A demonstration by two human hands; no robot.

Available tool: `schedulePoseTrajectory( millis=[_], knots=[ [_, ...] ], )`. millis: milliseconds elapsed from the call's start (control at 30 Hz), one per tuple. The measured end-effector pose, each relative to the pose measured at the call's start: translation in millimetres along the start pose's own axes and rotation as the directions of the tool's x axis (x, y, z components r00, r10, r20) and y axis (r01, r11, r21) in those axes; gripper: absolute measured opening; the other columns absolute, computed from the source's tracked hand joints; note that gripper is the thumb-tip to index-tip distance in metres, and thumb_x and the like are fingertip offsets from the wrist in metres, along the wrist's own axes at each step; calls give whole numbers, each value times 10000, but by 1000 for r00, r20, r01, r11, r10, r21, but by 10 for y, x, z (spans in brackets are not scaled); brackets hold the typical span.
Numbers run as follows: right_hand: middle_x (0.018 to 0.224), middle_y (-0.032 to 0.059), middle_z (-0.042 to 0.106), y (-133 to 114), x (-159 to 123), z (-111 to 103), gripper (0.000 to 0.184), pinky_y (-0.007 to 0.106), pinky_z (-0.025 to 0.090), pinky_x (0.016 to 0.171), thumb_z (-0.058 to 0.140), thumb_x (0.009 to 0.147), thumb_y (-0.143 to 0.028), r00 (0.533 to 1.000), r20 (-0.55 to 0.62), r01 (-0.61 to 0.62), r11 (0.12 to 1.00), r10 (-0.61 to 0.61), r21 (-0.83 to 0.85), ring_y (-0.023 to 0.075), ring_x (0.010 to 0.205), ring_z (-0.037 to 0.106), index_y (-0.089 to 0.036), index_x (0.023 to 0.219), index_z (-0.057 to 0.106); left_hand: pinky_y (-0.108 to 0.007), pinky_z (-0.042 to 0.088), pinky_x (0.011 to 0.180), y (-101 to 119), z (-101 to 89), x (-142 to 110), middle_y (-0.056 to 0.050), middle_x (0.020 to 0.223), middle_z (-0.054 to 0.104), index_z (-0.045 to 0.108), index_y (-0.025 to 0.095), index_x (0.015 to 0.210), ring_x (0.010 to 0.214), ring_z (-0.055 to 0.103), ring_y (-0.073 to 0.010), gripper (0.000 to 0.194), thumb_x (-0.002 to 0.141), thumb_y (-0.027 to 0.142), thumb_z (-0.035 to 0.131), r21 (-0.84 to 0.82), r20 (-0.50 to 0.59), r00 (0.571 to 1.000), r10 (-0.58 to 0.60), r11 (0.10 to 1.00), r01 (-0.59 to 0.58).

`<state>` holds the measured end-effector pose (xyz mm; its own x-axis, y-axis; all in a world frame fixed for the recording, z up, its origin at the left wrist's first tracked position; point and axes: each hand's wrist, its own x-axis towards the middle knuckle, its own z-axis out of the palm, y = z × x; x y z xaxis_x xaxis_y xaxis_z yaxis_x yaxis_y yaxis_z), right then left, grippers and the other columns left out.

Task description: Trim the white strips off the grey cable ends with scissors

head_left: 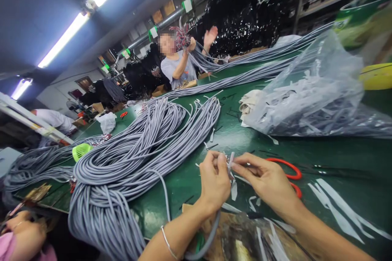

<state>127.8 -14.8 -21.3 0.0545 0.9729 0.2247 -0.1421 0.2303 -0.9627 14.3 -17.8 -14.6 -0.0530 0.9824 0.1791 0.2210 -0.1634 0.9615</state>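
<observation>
My left hand (pixel 216 179) is closed around the end of a grey cable (pixel 212 230), which runs down behind my wrist and loops back toward the coils. My right hand (pixel 263 173) meets it from the other side, thumb and forefinger pinching at a whitish strip (pixel 232 159) at the cable end. The fingers hide much of the end itself. Just beyond my right hand lie scissors with red handles (pixel 290 169), partly covered by the hand. Loose white strips (pixel 335 208) lie to the right of them on the green table (pixel 190 181).
A big bundle of grey cables (pixel 128 155) fills the table's left. A clear plastic bag of white scraps (pixel 312 98) stands at the right, beside a beige cloth (pixel 249 104). A co-worker (pixel 179 65) across the table holds up a cable bunch; another person's arm (pixel 27 232) shows lower left.
</observation>
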Motion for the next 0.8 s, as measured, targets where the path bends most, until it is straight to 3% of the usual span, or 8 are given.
schedulePoseTrajectory(
  millis=[100, 233, 400, 567, 633, 733, 800],
  knots=[
    [569, 12, 600, 27, -18, 6, 368, 204, 469, 464, 735, 606, -547, 998, -13, 61, 998, -61, -20, 118, 480, 561, -187, 585, 660, -173, 292, 352, 32, -2, -2, 92, 437, 399, 455, 205, 698, 332, 360, -65, 349, 832, 524, 495, -82, 8, 994, -113, 990, 114],
    [584, 9, 590, 24, -32, 18, 402, 204, 433, 439, 727, 598, -570, 1000, 9, -13, 1000, 12, 27, 101, 467, 520, -181, 607, 626, -168, 169, 280, 140, -49, -10, 92, 374, 365, 430, 193, 555, 256, 278, -32, 487, 691, 626, 606, -200, 108, 965, -240, 946, 257],
    [450, -72, 397, -8, -29, 25, 512, 187, 190, 319, 733, 523, -656, 978, 80, -203, 970, 194, 131, 37, 367, 251, -173, 639, 605, -167, 137, 288, 223, -100, -28, 81, 362, 372, 506, 145, 490, 258, 250, -2, 584, 430, 657, 779, -336, 250, 936, -248, 884, 324],
    [465, -36, 456, 58, 19, 70, 553, 211, 281, 350, 766, 416, -668, 952, 95, -302, 941, 291, 150, 71, 399, 363, -171, 572, 577, -168, 163, 288, 207, -128, -87, 24, 399, 463, 578, 97, 465, 252, 301, -1, 590, 468, 644, 800, -389, 489, 857, -163, 839, 382],
    [451, -47, 433, 76, 41, 60, 557, 209, 247, 332, 763, 418, -673, 953, 57, -302, 943, 297, 137, 65, 383, 333, -173, 587, 587, -165, 136, 281, 176, -138, -101, 20, 397, 468, 613, 84, 482, 243, 290, 1, 581, 484, 633, 804, -402, 526, 831, -181, 809, 430],
    [486, -63, 424, 43, 48, -13, 560, 189, 191, 332, 744, 467, -686, 966, -91, -222, 960, 240, 170, 43, 396, 267, -180, 669, 615, -162, 89, 273, 123, -151, -91, 50, 346, 398, 672, 70, 543, 230, 251, -2, 551, 533, 609, 787, -436, 530, 814, -236, 748, 500],
    [489, -61, 412, -13, 34, -67, 556, 191, 215, 337, 722, 508, -702, 973, -157, -142, 974, 170, 175, 47, 406, 268, -180, 684, 644, -161, 88, 270, 99, -150, -77, 60, 340, 388, 711, 57, 626, 230, 244, -9, 532, 557, 580, 776, -435, 552, 791, -266, 717, 544]
  ],
)
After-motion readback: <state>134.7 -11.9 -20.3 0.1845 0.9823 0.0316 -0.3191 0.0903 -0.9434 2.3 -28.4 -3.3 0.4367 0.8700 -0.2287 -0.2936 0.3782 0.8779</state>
